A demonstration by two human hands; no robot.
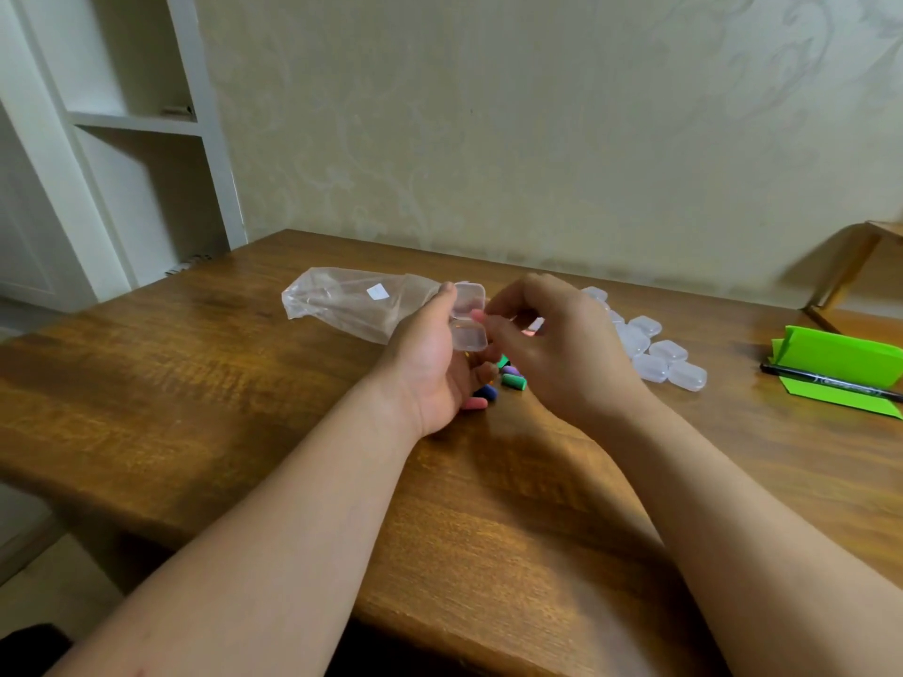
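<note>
My left hand (430, 364) grips a small clear plastic case (468, 321), its lid hinged open, above the wooden table (244, 383). Just right of it, my right hand (552, 344) pinches a pink foam earplug (478, 315) at the case's opening. Under my hands lie several loose earplugs on the table: a green one (513, 381), a purple one (511, 369), a blue one (486, 393) and a pink one (475, 405). My hands hide part of this pile.
A crumpled clear plastic bag (352, 305) lies behind my left hand. Several closed clear cases (655, 354) are heaped at the right. Farther right are folded green paper (840, 359) and a black marker (830, 383). A white shelf (137, 119) stands at the left.
</note>
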